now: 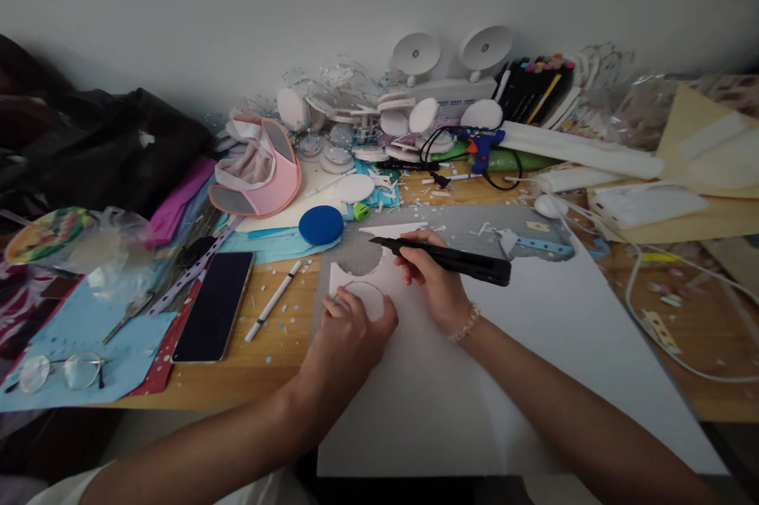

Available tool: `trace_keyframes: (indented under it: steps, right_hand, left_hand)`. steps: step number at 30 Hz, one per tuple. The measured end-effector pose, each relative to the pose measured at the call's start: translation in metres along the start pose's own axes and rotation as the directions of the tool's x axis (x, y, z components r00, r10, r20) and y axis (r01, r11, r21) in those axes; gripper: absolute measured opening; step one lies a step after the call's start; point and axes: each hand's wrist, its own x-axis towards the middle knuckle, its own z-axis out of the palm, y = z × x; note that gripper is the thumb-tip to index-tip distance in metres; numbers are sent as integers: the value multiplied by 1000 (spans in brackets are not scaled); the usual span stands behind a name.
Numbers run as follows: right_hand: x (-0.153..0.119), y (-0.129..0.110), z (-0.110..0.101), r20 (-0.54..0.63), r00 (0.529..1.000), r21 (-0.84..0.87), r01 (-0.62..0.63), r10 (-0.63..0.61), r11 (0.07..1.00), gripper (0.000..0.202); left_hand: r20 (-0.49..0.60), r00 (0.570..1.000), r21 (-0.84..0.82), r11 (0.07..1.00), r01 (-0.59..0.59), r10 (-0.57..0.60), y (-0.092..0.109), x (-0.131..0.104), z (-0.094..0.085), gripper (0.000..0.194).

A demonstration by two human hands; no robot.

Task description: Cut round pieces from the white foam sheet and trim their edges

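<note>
My right hand (436, 280) is closed around a black utility knife (468, 261), its blade pointing left, just above the sheet. A large white foam sheet (439, 402) lies in front of me, with a rounded notch cut from its far left corner. Beside that notch, a circle outline (368, 298) shows on the sheet. My left hand (356, 327) rests on the circle, its thumb and fingers spread around the near part and partly hiding it. Under the sheet's far side is a grey cutting mat (356, 250).
A blue disc (321, 225), a pink cap (261, 173) and a phone (213, 306) lie to the left, with a white pen (273, 301) and glasses (59, 372). Behind are piled white discs (394, 122) and a blue glue gun (487, 149). A white cable (637, 292) loops at right.
</note>
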Motion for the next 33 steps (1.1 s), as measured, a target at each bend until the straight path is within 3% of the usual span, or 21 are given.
trace_keyframes:
  steps: [4,7,16,23,25,27,29,31,33]
  right_hand:
    - [0,-1,0,-10,1000,2,-6,6,1000,24]
    - [1,0,-1,-22,1000,3,-8,8,1000,24]
    - [2,-1,-1,-23,1000,11,-20,20,1000,25]
    - [4,2,-3,16,1000,32,-25,25,999,25]
    - [3,1,-2,54,998,3,-25,25,1000,28]
    - [0,-1,0,89,996,-68,2,4,998,31]
    - [-3,-2,2,109,993,-157,52,-35,986,31]
    - [-7,-4,4,120,990,-232,95,-69,968,28]
    - [-12,-7,4,121,988,-287,129,-97,949,24]
  left_hand:
    - [15,1000,-61,998,1,0,-7,8,-11,37]
    - [3,1000,-112,994,3,-2,-10,11,-14,41]
    - [-190,975,12,993,118,-113,3,-2,6,36]
    - [-225,934,-188,953,239,-279,21,-22,13,49]
    - [-248,945,-275,950,145,-216,28,-29,10,55]
    - [-285,957,-345,937,-60,-44,36,-34,6,70]
    - [-325,939,-364,901,-237,116,45,-36,4,88]
    - [-346,926,-345,896,-278,154,54,-35,5,96]
    - [-373,922,-304,925,-227,104,63,-32,9,78]
